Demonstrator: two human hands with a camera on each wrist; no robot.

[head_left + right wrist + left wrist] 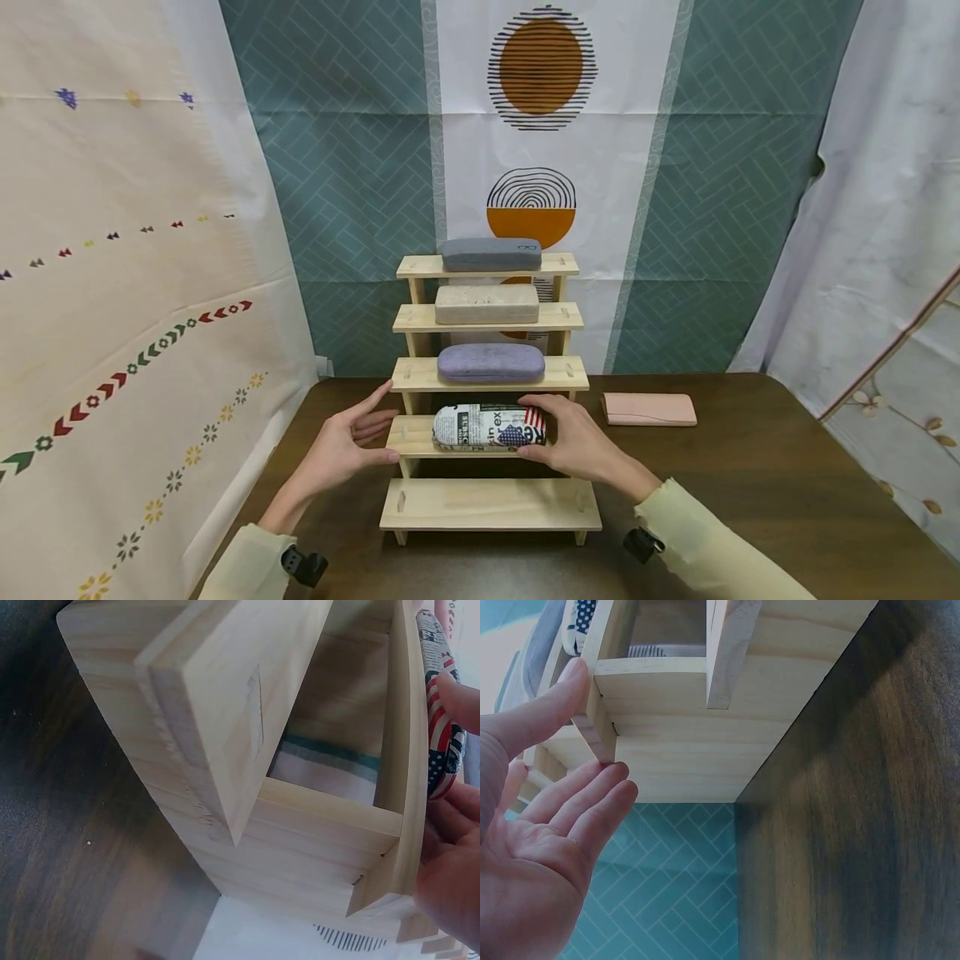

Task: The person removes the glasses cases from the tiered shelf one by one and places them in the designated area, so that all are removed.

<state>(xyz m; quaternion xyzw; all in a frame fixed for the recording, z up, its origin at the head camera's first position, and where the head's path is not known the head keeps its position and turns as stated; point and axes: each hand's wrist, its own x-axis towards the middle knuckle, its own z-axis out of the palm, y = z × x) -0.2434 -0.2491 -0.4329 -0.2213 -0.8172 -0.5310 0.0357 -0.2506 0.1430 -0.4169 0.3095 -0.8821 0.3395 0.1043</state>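
Observation:
A glasses case with newspaper and flag print (487,427) lies lengthwise on the second step from the bottom of a wooden tiered rack (491,504). My right hand (573,442) grips the case's right end, thumb in front and fingers behind; the right wrist view shows the thumb on its flag print (436,739). Beside the same step's left end is my left hand (341,446), fingers mostly straight. In the left wrist view its thumb and fingertips touch the board's end (596,724). Higher steps carry a purple case (491,363), a beige case (487,305) and a grey case (491,255).
A pink flat case (649,409) lies on the dark wooden table (720,492), to the right of the rack. Behind hangs a teal and white patterned cloth (360,200). Pale patterned cloths flank the table, left (135,333) and right (892,333).

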